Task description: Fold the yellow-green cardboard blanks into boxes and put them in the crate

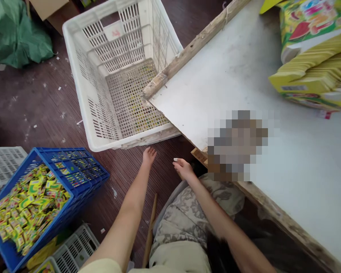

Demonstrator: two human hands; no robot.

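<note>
My left hand [149, 155] reaches forward over the floor, its fingers apart and nothing seen in them. Just beyond it stands a large white plastic crate [122, 143] with slotted walls and a grid bottom; the hand appears close to its near rim. My right hand [184, 167] is to the right, near the table's corner, fingers loosely parted. Something small and white covers or sits at one of its fingertips; I cannot tell whether it is a wrap. To the left, a blue crate [86, 168] is tipped toward me and full of small yellow-green packets [28, 204].
A white tabletop [287, 159] with rough wooden edges fills the right and overlaps the white crate's corner. Yellow printed packaging [315, 72] is stacked on it, and a patch is pixelated. A green sack [17, 38], a cardboard box [49, 9] and a grey crate [76, 246] stand around.
</note>
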